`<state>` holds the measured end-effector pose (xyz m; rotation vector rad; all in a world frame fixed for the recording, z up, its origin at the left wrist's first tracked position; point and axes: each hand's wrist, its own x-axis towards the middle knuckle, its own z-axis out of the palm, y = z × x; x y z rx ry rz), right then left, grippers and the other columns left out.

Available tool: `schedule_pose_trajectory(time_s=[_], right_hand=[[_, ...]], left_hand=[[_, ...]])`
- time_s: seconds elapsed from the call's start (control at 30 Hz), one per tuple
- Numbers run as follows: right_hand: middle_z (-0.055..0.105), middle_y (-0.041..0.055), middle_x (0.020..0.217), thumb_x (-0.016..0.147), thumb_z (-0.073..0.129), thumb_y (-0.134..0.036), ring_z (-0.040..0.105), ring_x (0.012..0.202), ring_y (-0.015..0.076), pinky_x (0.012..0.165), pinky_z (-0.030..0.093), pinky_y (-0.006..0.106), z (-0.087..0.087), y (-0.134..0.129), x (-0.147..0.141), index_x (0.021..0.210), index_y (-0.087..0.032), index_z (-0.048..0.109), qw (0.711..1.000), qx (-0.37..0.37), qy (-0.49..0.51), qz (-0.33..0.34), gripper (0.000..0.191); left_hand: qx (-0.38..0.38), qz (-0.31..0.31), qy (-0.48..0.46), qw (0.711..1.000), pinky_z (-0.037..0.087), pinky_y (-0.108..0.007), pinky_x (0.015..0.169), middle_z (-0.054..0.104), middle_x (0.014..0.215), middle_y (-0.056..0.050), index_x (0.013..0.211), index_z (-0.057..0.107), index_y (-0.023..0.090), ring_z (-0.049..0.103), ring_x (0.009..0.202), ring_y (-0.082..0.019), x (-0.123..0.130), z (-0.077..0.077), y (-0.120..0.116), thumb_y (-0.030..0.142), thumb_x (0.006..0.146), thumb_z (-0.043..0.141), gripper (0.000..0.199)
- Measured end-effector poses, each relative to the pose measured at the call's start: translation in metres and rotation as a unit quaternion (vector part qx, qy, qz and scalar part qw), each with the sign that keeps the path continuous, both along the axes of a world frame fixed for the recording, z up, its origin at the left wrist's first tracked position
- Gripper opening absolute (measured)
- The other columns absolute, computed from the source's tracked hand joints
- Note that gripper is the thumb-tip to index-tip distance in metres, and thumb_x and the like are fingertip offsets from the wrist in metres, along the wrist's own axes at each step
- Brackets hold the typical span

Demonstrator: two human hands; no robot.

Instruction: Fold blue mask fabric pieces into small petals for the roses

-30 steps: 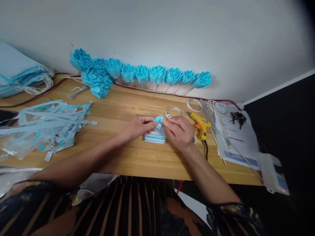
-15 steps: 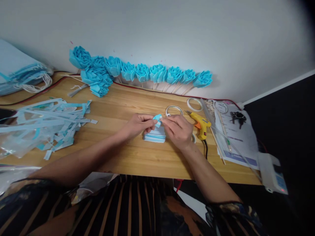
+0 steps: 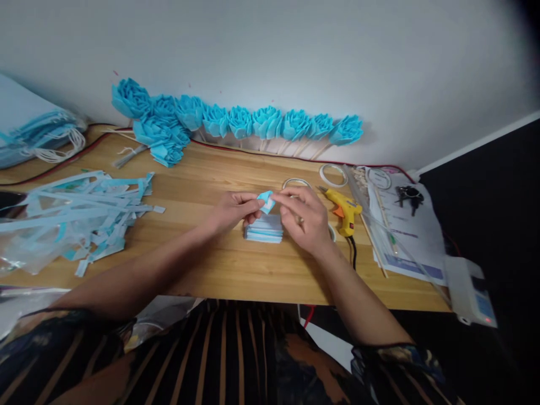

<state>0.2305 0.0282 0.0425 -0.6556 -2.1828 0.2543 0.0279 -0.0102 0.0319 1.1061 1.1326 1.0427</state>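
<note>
Between thumb and fingers, my left hand (image 3: 233, 212) pinches a small folded piece of light-blue fabric (image 3: 266, 200) with a white patch on its face. My right hand (image 3: 307, 220) is beside it, index finger stretched to the piece's right edge and thumb held apart below. Just under both hands lies a neat stack of pale blue and white cut pieces (image 3: 264, 232). A roll of tape (image 3: 296, 181) is partly hidden behind my right hand. To the right of that hand rests a yellow glue gun (image 3: 346, 211).
Blue fabric flowers on sticks (image 3: 268, 122) lean along the wall. Cut strips (image 3: 101, 205) are heaped at left, near bundled face masks (image 3: 46, 129). Another tape roll (image 3: 333, 175), keys (image 3: 410, 197), papers (image 3: 409, 242) and a white power box (image 3: 470, 292) are at right.
The right thumb has come away from the blue piece, leaving the index finger at its edge. The piece has turned so its white patch shows more. The view has shifted slightly.
</note>
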Motion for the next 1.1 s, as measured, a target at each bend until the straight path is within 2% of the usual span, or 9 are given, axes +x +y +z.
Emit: schedule_pose_trajectory(time_s=[0.07,0.17,0.3,0.47,0.7,0.9,1.1], right_hand=[[0.071,0.0064,0.11,0.094,0.053,-0.02,0.066,0.101,0.0208,0.082,0.055,0.039,-0.002,0.0,-0.001,0.122,-0.026,0.065,0.991,-0.115,0.064,-0.012,0.031],[0.072,0.0042,0.102,0.096,0.054,-0.028,0.068,0.092,0.0173,0.077,0.056,0.034,-0.008,0.0,-0.002,0.128,-0.025,0.06,0.956,-0.27,0.119,0.004,0.033],[0.069,0.0019,0.092,0.092,0.061,-0.034,0.066,0.082,0.0149,0.072,0.055,0.03,-0.015,0.0,-0.005,0.129,-0.023,0.059,0.919,-0.369,0.124,0.059,0.039],[0.065,0.0007,0.09,0.087,0.064,-0.03,0.062,0.079,0.0131,0.069,0.052,0.027,-0.016,-0.003,-0.009,0.131,-0.021,0.057,0.909,-0.392,0.122,0.077,0.045],[0.057,-0.0033,0.082,0.084,0.064,-0.025,0.054,0.071,0.0104,0.067,0.048,0.026,-0.015,-0.004,-0.01,0.132,-0.021,0.061,0.925,-0.362,0.108,0.038,0.048],[0.06,-0.0022,0.08,0.092,0.057,-0.033,0.057,0.071,0.0113,0.065,0.047,0.026,-0.015,-0.003,-0.008,0.128,-0.021,0.064,0.902,-0.402,0.151,0.046,0.038],[0.065,-0.0013,0.084,0.084,0.07,-0.037,0.059,0.074,0.0126,0.068,0.05,0.027,-0.018,-0.002,-0.011,0.124,-0.024,0.064,0.896,-0.399,0.189,0.031,0.043]], left_hand=[[0.012,-0.006,0.026,1.0,0.038,-0.017,0.045,0.058,0.059,0.002,0.068,0.063,0.015,0.047,0.05,-0.006,0.0,0.002,-0.001,0.041,0.082,0.068,0.03],[0.033,-0.017,0.05,0.998,0.039,-0.017,0.045,0.056,0.058,0.002,0.071,0.064,0.015,0.047,0.049,-0.006,0.002,0.004,-0.002,0.041,0.08,0.069,0.028],[0.052,-0.018,0.046,0.997,0.041,-0.017,0.046,0.06,0.063,0.002,0.082,0.065,0.016,0.05,0.051,-0.007,0.004,0.004,-0.002,0.04,0.079,0.071,0.026],[0.06,-0.025,0.041,0.997,0.042,-0.017,0.044,0.059,0.062,0.002,0.084,0.061,0.015,0.05,0.05,-0.007,0.005,0.002,-0.003,0.039,0.079,0.072,0.027],[0.063,-0.034,0.061,0.996,0.041,-0.017,0.044,0.056,0.061,0.003,0.079,0.06,0.015,0.049,0.05,-0.006,0.005,0.005,-0.003,0.037,0.078,0.071,0.024],[0.076,-0.026,0.073,0.994,0.039,-0.017,0.045,0.055,0.059,0.004,0.075,0.06,0.016,0.047,0.049,-0.006,0.007,0.006,-0.004,0.035,0.078,0.07,0.023],[0.068,-0.032,0.068,0.995,0.038,-0.017,0.042,0.054,0.058,0.004,0.072,0.06,0.016,0.047,0.048,-0.006,0.007,0.002,-0.005,0.039,0.078,0.072,0.026]])
